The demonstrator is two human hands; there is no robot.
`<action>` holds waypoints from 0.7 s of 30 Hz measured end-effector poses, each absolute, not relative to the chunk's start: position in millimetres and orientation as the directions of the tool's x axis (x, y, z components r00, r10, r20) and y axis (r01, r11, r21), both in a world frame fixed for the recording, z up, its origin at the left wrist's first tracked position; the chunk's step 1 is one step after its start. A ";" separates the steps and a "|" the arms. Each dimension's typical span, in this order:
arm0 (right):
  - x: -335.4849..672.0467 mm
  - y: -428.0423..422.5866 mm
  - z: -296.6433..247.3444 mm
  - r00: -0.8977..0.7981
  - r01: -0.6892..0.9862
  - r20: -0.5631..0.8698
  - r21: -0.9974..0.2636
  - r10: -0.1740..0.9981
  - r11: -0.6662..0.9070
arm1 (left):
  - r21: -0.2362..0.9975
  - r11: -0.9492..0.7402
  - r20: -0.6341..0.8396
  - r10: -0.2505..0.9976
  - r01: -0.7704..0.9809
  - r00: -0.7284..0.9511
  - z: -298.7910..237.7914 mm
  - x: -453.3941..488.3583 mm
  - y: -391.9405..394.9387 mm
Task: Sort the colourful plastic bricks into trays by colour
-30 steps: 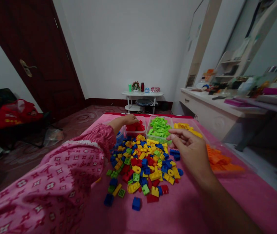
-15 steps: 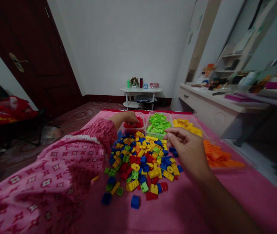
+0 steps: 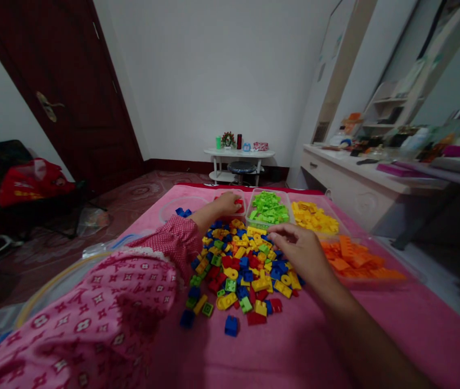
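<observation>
My left hand (image 3: 228,203) reaches into the clear box of red bricks (image 3: 240,204) at the far side, its fingers bent downward and partly hidden. A pink patterned sleeve covers that arm. At the upper right edge of a mixed pile of toy building bricks (image 3: 250,265), my right hand (image 3: 298,247) hovers with thumb and forefinger pinched close together. Whether a small brick sits between those fingertips I cannot make out. A long yellow brick (image 3: 256,231) lies just left of them.
Beyond the pile are boxes of green bricks (image 3: 269,208), yellow bricks (image 3: 314,217) and orange bricks (image 3: 357,259). A few blue bricks (image 3: 183,212) rest at the far left. Pink cloth (image 3: 270,351) covers the table. A white dresser (image 3: 335,165) stands at the right.
My right hand has moved left and down, closer to the pile. My left hand stays over the red bricks. The view has shifted slightly, uncovering the blue bricks at the left.
</observation>
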State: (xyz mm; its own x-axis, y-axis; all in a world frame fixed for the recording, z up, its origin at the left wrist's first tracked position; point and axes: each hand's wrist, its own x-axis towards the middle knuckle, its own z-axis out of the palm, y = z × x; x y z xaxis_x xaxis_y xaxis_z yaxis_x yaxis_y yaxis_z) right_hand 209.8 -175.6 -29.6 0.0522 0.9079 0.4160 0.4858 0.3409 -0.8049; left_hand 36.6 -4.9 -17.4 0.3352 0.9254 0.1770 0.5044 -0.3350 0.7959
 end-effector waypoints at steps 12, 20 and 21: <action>166.9 -196.9 -45.9 -0.368 0.738 0.425 -0.408 0.827 0.537 | 0.451 -0.591 0.162 0.791 0.669 0.590 -11.4 4.3 -132.7; 156.9 -200.5 -59.9 -0.462 0.810 0.389 -0.181 0.797 0.558 | 0.317 -0.590 0.090 0.798 0.743 0.595 -32.5 -11.9 -153.9; 156.7 -201.1 -59.5 -0.462 0.809 0.403 -0.173 0.790 0.562 | 0.311 -0.583 0.112 0.807 0.751 0.580 -34.7 -11.7 -153.6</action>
State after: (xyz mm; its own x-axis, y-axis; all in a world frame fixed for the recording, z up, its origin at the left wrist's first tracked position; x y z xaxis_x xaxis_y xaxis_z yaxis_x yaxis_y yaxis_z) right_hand 156.7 -201.1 -59.5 -0.4622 0.7901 0.4026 0.8091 0.5615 -0.1731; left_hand -11.7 -153.6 -34.7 0.5802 0.8068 0.1117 0.7505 -0.5829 0.3113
